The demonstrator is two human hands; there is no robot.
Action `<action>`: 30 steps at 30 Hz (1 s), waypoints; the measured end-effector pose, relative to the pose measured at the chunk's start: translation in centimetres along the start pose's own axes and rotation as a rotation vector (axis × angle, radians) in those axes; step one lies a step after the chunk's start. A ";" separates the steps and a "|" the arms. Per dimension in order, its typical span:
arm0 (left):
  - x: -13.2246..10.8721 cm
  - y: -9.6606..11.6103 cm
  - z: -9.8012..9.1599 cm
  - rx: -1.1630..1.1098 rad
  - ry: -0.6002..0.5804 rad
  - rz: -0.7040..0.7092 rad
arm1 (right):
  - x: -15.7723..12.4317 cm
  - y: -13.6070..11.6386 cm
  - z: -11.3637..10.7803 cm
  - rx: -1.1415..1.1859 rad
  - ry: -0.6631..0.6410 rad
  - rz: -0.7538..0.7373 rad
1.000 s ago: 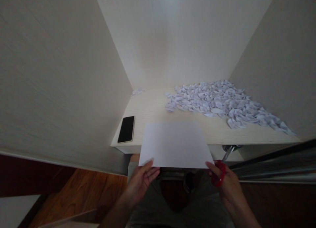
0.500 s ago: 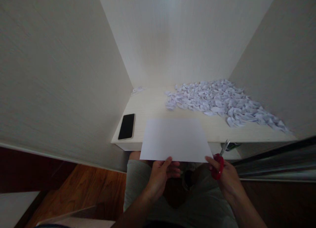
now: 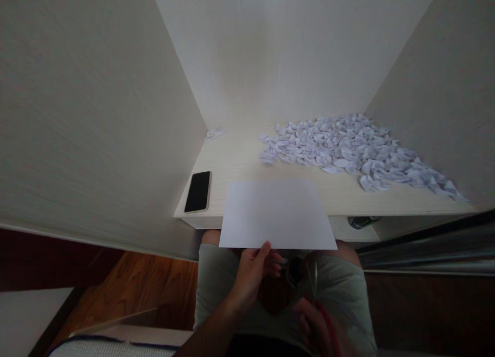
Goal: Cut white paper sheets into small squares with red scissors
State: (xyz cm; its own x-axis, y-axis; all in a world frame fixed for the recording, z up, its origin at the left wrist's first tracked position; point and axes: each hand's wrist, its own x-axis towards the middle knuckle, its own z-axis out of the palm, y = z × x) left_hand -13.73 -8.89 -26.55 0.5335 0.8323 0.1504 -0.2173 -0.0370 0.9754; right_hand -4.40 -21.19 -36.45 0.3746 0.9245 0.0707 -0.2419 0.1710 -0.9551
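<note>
Left hand pinches the sheet by its near edge, over the counter. Right hand, blurred, grips the scissors low. A cut would likely need the blades raised to that edge.

Pale wooden desk, set between light walls.
- Black phone: flat, screen dark, near the desk's front left corner.
- Heap of small folded white paper pieces: spread along the back right.
- A few paper scraps: back left corner.
- Reddish wood floor below.
</note>
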 end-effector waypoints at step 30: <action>-0.7 -1.0 0.1 0.151 0.054 0.053 | 2.2 -3.9 4.7 0.034 -0.102 0.110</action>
State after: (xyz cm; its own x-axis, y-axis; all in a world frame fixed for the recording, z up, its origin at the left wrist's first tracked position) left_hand -13.85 -9.50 -27.66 0.4791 0.8552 0.1976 -0.1168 -0.1610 0.9800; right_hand -6.90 -18.21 -31.24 0.2520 0.9677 -0.0033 -0.3076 0.0769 -0.9484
